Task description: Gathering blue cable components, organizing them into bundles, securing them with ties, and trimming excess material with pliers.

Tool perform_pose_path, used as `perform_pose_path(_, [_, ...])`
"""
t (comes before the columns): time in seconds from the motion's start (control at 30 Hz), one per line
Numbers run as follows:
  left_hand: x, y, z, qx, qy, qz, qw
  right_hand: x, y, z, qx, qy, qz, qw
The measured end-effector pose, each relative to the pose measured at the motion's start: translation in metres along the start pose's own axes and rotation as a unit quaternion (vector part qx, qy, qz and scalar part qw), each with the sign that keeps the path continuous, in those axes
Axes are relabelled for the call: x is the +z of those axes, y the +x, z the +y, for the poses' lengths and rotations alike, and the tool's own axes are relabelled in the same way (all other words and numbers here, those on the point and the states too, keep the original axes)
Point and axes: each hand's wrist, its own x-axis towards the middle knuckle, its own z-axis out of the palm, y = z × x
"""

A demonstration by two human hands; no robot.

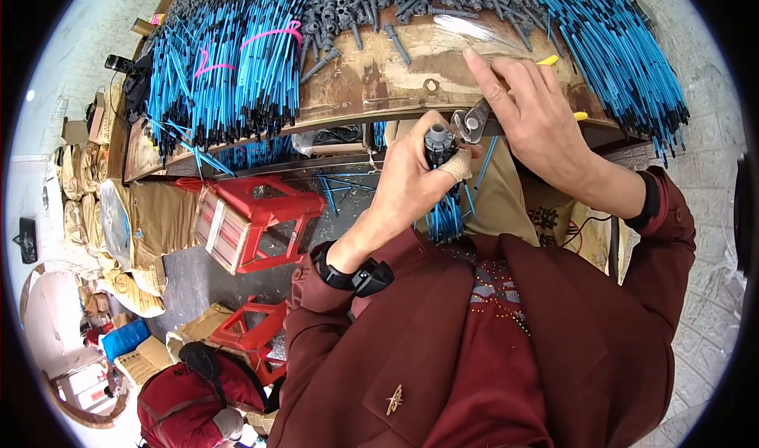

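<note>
Fitting (437,138) sits in the curled fingers of the left hand (407,177), just off the bench's (356,90) near edge. Yellow-handled pliers (473,124), clasped by the right hand (542,121), have their head right beside it.

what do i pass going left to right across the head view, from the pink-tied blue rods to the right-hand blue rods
Pink-tied blue rods → left hand → right hand → right-hand blue rods. Left out for overlapping the hands: pliers, held dark part.
</note>
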Motion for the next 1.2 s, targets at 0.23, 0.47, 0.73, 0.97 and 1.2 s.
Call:
perform_pose_path(0.23, [-0.001, 0.002, -0.001, 0.006, 0.001, 0.010, 1.000, 0.006, 0.004, -0.002, -0.023, -0.054, 0.034, 0.998])
perform_pose_path(0.47, [-0.006, 0.000, -0.003, 0.013, 0.008, 0.010, 1.000, -0.003, 0.000, -0.005, -0.027, -0.086, -0.043, 0.995])
perform_pose_path(0.73, [-0.005, 0.003, 0.003, 0.003, 0.021, -0.057, 0.998, -0.043, 0.014, 0.027, -0.115, 0.085, -0.201, 0.969])
perform_pose_path(0.97, [-0.012, 0.005, -0.006, 0.009, 0.027, -0.071, 0.997, -0.066, 0.045, 0.019, 0.198, 0.442, -0.560, 0.673])
perform_pose_path(1.2, [-0.008, 0.007, -0.005, 0.018, -0.026, -0.059, 0.998, -0.034, -0.002, 0.010, -0.056, 0.150, -0.097, 0.982])
